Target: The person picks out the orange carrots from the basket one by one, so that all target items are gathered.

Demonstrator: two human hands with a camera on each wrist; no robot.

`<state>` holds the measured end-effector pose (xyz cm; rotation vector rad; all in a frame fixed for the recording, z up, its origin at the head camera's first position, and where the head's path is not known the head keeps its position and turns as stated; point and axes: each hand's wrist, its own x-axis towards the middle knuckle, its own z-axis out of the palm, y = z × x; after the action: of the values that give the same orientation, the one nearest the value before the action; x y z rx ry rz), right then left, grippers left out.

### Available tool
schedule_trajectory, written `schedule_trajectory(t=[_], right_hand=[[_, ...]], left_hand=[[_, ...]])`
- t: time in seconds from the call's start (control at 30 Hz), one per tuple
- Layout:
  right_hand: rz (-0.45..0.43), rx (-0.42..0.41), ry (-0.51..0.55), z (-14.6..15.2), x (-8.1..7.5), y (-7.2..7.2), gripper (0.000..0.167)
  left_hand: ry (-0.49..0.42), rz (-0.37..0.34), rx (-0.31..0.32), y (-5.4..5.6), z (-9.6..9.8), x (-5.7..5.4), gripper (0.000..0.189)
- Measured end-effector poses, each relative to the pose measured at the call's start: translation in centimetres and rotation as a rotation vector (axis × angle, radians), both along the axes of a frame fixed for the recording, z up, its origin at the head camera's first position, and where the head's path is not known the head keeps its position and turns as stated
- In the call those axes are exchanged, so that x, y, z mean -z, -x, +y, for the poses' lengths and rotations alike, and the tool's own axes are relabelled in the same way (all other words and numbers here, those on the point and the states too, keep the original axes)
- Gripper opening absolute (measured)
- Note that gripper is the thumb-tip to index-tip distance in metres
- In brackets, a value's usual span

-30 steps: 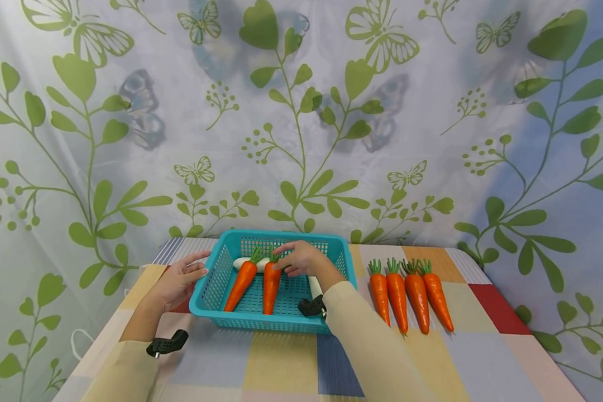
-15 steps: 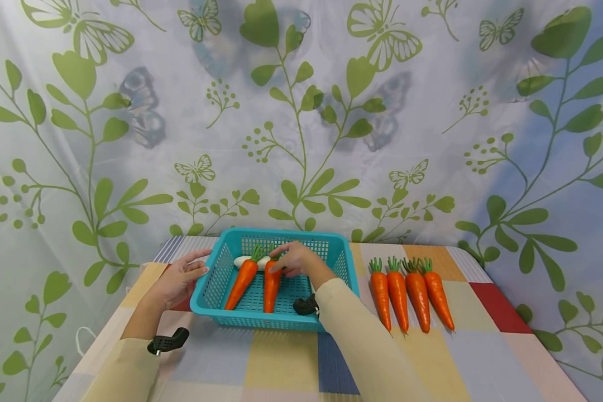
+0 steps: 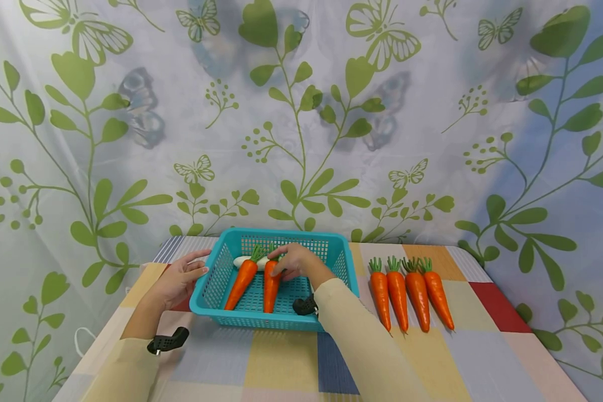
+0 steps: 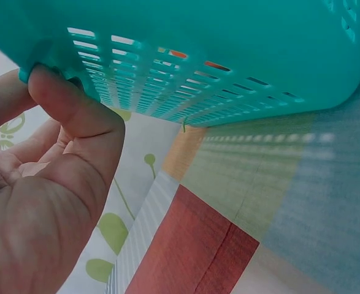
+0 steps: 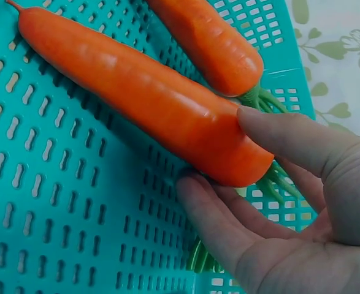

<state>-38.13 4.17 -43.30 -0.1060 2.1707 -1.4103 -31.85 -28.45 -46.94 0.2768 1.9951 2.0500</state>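
A blue-green plastic basket [image 3: 231,318] stands on the table. My left hand [image 3: 178,279] is at its left side; in the left wrist view the left hand [image 4: 51,190] pinches the rim, thumb against the edge. Inside the basket, my right hand [image 3: 301,262] holds the leafy end of an orange carrot [image 3: 270,290]. The right wrist view shows the right hand [image 5: 302,196] with its thumb on top of this carrot [image 5: 137,92] and fingers beneath. Beside it lies a second carrot [image 3: 241,285]. Behind both carrots is a white root vegetable [image 3: 239,261], partly covered.
To the right of the basket, several carrots [image 3: 416,296] lie in a row, tops toward the back. A patchwork cloth [image 3: 281,363] covers the table. A leaf-patterned curtain [image 3: 301,139] hangs behind. Green stems [image 5: 201,257] show near the basket wall below my right fingers.
My right forearm has shifted slightly left, hiding a white thing seen earlier at the basket's right. The right fingers have settled closer around the carrot. My left hand stays on the rim.
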Motion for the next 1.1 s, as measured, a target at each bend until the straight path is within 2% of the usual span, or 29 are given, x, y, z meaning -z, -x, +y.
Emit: schedule_trajectory(t=[0.67, 0.9, 1.1], right_hand=[[0.035, -0.033, 0.018, -0.12, 0.31, 0.19, 0.052], [0.038, -0.035, 0.065, 0.20, 0.03, -0.02, 0.043], [0.058, -0.019, 0.096, 0.79, -0.63, -0.28, 0.049]], left_hand=[[0.008, 0.005, -0.003, 0.03, -0.03, -0.06, 0.066], [0.013, 0.007, -0.004, 0.12, -0.04, 0.23, 0.065], [0.015, 0.007, 0.000, -0.02, 0.02, 0.04, 0.065]])
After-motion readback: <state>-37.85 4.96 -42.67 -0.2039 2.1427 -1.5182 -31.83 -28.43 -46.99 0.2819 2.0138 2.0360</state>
